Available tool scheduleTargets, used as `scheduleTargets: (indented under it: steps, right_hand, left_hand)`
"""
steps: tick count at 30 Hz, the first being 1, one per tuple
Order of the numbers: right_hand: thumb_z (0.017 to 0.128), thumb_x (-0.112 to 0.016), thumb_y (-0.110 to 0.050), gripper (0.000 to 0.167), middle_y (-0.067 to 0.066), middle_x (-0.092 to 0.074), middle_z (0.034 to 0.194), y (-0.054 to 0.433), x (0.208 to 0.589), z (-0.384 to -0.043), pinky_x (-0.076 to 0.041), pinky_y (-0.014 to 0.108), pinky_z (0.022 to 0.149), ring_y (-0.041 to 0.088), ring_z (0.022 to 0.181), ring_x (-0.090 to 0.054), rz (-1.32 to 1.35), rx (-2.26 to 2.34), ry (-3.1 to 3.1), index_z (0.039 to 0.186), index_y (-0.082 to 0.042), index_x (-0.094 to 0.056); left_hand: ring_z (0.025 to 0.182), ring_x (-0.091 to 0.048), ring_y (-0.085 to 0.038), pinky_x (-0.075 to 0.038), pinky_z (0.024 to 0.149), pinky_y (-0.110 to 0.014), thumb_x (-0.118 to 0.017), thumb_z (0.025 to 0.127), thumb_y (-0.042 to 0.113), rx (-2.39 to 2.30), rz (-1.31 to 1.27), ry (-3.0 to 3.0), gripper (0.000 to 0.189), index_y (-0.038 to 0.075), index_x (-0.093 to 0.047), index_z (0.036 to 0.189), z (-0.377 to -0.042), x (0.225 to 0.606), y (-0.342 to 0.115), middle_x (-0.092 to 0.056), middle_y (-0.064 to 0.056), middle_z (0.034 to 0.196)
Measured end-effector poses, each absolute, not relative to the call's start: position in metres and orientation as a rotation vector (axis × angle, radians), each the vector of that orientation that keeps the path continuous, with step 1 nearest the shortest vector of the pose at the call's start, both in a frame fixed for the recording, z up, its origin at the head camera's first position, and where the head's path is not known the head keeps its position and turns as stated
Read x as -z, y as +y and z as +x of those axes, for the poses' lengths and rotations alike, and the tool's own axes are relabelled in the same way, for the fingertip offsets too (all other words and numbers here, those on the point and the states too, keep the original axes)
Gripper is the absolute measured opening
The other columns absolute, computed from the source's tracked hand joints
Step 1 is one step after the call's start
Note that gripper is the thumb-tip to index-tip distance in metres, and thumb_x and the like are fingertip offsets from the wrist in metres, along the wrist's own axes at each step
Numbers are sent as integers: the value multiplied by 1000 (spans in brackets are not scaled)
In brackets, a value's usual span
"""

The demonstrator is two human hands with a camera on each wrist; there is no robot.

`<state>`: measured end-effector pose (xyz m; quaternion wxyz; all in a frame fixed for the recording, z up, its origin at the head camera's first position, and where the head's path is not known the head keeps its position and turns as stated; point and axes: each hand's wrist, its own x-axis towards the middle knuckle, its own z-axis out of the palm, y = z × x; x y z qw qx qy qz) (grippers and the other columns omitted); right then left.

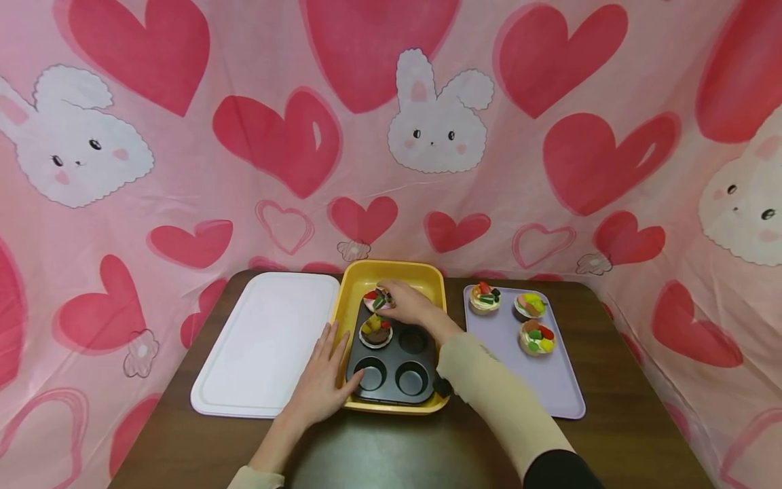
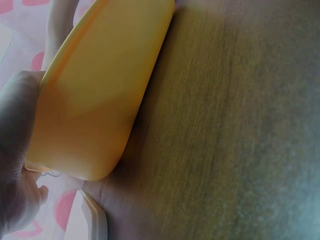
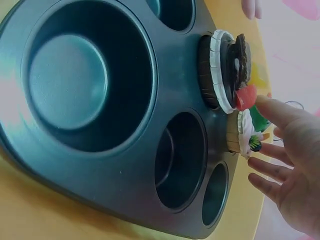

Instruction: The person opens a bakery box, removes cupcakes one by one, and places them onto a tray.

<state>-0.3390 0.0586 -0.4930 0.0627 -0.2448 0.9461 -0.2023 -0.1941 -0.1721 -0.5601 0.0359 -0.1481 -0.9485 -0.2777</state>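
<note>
Inside the yellow tub (image 1: pixel 436 401) lies a dark muffin tin (image 1: pixel 391 392). At its far left well, my right hand (image 1: pixel 406 302) holds a cupcake (image 1: pixel 375 299) with pink-white frosting and fruit topping. In the right wrist view the thumb and fingertips are at that cupcake's (image 3: pixel 245 132) topping, and its pale wrapper shows low at the tin. A chocolate-topped cupcake (image 1: pixel 375 333) with yellow and red pieces sits in the well nearer me. My left hand (image 1: pixel 320 377) rests at the tub's near left corner, fingers spread along the left rim, thumb reaching inward over the tin.
A lilac tray (image 1: pixel 556 397) with three fruit-topped cupcakes (image 1: pixel 537 338) lies right of the tub. A white tray (image 1: pixel 263 353) lies close on its left. All stand on a dark wooden table (image 1: pixel 623 407) before a pink heart-and-rabbit cloth (image 1: pixel 366 163).
</note>
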Motion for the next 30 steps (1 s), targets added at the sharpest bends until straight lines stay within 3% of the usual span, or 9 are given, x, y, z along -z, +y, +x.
scheduleTargets:
  steps: [11, 17, 23, 26, 30]
  right_hand:
    - [100, -82, -30, 64, 15, -68, 149, 46, 492, -341, -51, 47, 125, 31, 136, -65, -673, 541, 2890, 155, -6, -58]
    - [100, -82, -31, 53, 12, -71, 138, 41, 495, -342, -56, 43, 118, 27, 125, -67, -590, 500, 2920, 143, -6, -65]
    - [99, -84, -22, 46, 17, -69, 136, 36, 500, -344, -59, 47, 113, 31, 121, -69, -577, 494, 2934, 136, -1, -67]
    - [97, -85, -22, 50, 17, -68, 139, 37, 513, -353, -61, 51, 109, 30, 121, -69, -581, 465, 2962, 140, -3, -67]
    - [96, -86, -23, 65, 19, -63, 151, 38, 525, -367, -56, 55, 117, 33, 134, -65, -573, 495, 2930, 153, -5, -60]
  left_hand:
    - [172, -16, -43, -33, 132, -67, -71, 102, 46, 855, -462, -2909, 84, 7, -40, 170, -194, 558, -173, -15, -18, 186]
    - [172, -16, -43, -34, 132, -67, -70, 102, 48, 869, -454, -2918, 85, 8, -40, 170, -194, 558, -173, -14, -17, 186]
    - [172, -16, -42, -33, 132, -67, -70, 101, 50, 864, -458, -2907, 86, 8, -40, 170, -194, 558, -173, -15, -17, 186]
    - [173, -15, -43, -33, 133, -67, -71, 101, 48, 868, -455, -2911, 86, 7, -40, 170, -194, 558, -173, -15, -17, 186]
    - [173, -15, -43, -32, 133, -67, -72, 101, 46, 876, -454, -2916, 85, 7, -40, 170, -194, 558, -173, -15, -17, 186]
